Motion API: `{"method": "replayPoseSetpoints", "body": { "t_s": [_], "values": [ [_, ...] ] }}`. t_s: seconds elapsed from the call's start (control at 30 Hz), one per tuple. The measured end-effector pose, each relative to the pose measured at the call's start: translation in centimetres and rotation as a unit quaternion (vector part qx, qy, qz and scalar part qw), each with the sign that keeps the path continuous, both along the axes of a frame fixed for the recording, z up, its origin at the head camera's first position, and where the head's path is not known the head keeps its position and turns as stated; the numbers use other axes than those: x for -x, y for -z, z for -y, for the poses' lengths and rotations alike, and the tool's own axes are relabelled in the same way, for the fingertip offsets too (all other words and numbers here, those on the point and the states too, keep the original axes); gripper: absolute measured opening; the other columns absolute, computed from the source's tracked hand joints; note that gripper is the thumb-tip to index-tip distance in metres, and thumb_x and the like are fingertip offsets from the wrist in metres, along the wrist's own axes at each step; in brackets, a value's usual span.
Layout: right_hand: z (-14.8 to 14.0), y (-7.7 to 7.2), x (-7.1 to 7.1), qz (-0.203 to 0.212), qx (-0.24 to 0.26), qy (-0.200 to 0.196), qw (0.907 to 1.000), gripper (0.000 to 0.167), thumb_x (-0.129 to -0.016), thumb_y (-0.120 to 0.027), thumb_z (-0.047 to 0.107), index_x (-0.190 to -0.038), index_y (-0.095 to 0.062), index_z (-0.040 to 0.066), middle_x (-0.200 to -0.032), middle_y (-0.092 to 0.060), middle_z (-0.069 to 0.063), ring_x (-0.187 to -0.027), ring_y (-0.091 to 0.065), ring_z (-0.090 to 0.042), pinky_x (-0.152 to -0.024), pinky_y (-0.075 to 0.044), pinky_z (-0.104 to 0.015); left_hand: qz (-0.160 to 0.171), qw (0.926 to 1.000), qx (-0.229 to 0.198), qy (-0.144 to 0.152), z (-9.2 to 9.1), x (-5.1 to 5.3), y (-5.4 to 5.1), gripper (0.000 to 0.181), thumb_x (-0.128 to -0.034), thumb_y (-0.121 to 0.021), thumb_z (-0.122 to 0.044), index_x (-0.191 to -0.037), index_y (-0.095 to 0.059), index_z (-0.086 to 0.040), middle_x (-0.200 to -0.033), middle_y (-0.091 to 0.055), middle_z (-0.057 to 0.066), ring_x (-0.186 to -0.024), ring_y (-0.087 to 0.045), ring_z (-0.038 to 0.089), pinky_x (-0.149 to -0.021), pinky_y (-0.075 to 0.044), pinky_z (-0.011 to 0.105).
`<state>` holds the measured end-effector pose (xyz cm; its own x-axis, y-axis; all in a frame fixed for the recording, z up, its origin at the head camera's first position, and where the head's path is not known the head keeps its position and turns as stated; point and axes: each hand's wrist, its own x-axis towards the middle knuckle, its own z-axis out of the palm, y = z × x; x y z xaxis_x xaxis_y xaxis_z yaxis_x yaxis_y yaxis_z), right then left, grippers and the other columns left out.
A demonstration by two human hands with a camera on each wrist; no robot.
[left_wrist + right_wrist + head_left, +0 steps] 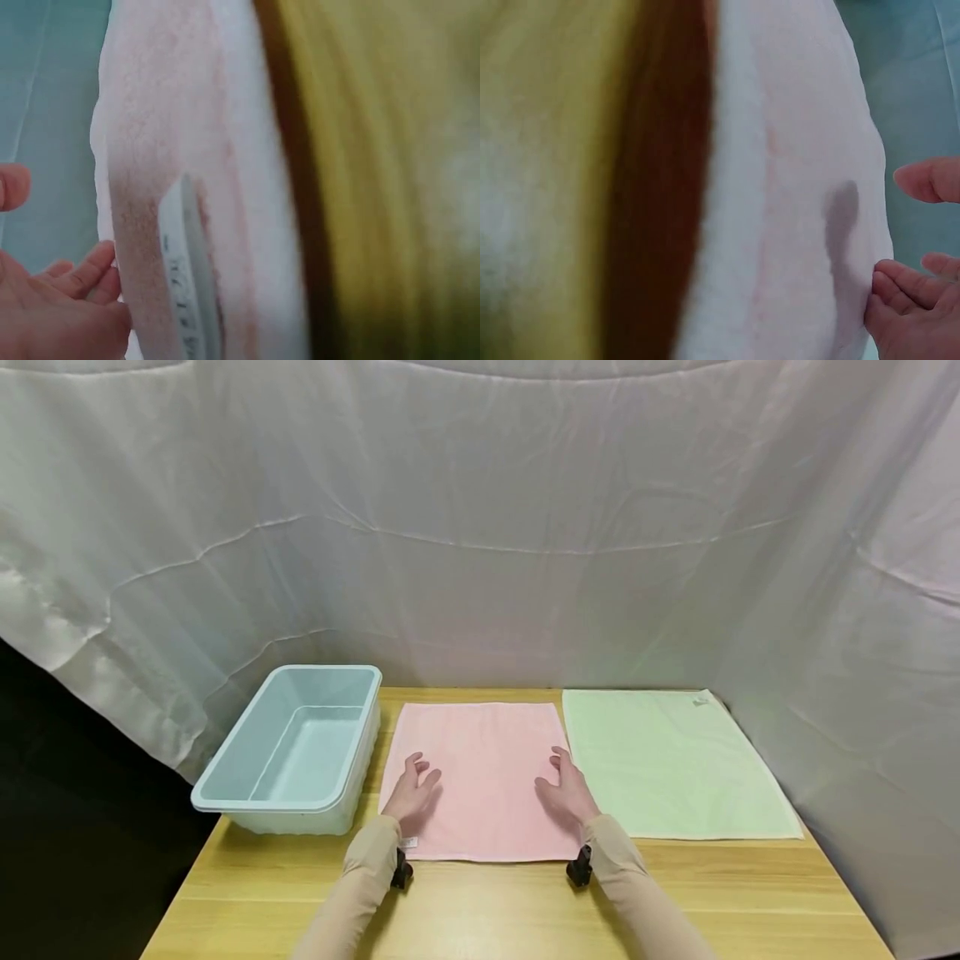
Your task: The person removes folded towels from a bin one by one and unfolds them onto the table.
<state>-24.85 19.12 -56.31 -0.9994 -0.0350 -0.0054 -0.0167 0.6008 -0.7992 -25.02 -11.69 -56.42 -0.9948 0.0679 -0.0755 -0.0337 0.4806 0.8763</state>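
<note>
A pink towel (487, 777) lies spread flat on the wooden table, with a small white label (184, 277) at its near left corner. Over its left side is my left hand (411, 792), fingers loosely bent and thumb apart, with nothing in its grasp. My right hand (572, 789) mirrors it over the right side, also holding nothing. Shadows of both hands fall on the cloth. Whether any fingertip touches the towel, I cannot tell. In the right wrist view, the thumb and fingers (911, 289) stand apart.
To the left stands a light blue plastic tub (356, 777), its visible inside bare. A pale green towel (675, 768) lies flat on the right, beside the pink one. Grey-white curtains (480, 602) hang behind the table (487, 910) and along its right side.
</note>
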Motion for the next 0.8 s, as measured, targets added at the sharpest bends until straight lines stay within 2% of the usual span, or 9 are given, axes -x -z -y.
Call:
{"method": "replayPoseSetpoints", "body": {
  "t_s": [0.13, 0.27, 0.6, 0.8],
  "values": [
    [0.0, 0.4, 0.5, 0.006, 0.008, 0.006, 0.9999, 0.074, -0.09, -0.064, 0.016, -0.152, -0.029, -0.004, -0.148, -0.047, -0.033, -0.14, -0.043, -0.048, -0.12, -0.034, -0.056, 0.012, 0.9998, -0.013, -0.002, 0.3, 0.7, 0.3, 0.061, -0.1048, -0.047, -0.025, -0.152, -0.021, 0.004, -0.149, -0.044, 0.03, -0.141, -0.04, 0.047, -0.122, -0.03, 0.056],
    [0.1, 0.5, 0.9, 0.009, 0.017, 0.008, 0.9998, 0.074, -0.09, -0.063, 0.016, -0.153, -0.028, -0.003, -0.151, -0.044, -0.032, -0.142, -0.041, -0.047, -0.12, -0.033, -0.056, 0.009, 0.9999, -0.009, -0.002, 0.4, 1.0, 0.3, 0.062, -0.1062, -0.045, -0.026, -0.153, -0.019, 0.003, -0.15, -0.043, 0.029, -0.142, -0.04, 0.046, -0.122, -0.03, 0.057],
    [0.3, 0.5, 1.2, 0.005, 0.006, 0.012, 0.9999, 0.073, -0.09, -0.062, 0.016, -0.152, -0.029, -0.003, -0.151, -0.045, -0.031, -0.141, -0.041, -0.048, -0.121, -0.033, -0.056, 0.007, 1.0, -0.003, -0.006, 0.3, 1.1, -0.1, 0.06, -0.1066, -0.045, -0.025, -0.153, -0.019, 0.003, -0.149, -0.045, 0.029, -0.141, -0.042, 0.046, -0.12, -0.032, 0.057],
    [0.2, 0.7, 1.0, -0.004, 0.032, 0.01, 0.9994, 0.07, -0.092, -0.063, 0.017, -0.152, -0.031, 0.0, -0.15, -0.046, -0.03, -0.142, -0.041, -0.047, -0.122, -0.031, -0.056, 0.006, 0.9999, -0.007, -0.006, 0.2, 1.0, -0.1, 0.062, -0.1062, -0.047, -0.026, -0.153, -0.018, 0.002, -0.15, -0.045, 0.029, -0.141, -0.042, 0.045, -0.121, -0.032, 0.056]
  ]
}}
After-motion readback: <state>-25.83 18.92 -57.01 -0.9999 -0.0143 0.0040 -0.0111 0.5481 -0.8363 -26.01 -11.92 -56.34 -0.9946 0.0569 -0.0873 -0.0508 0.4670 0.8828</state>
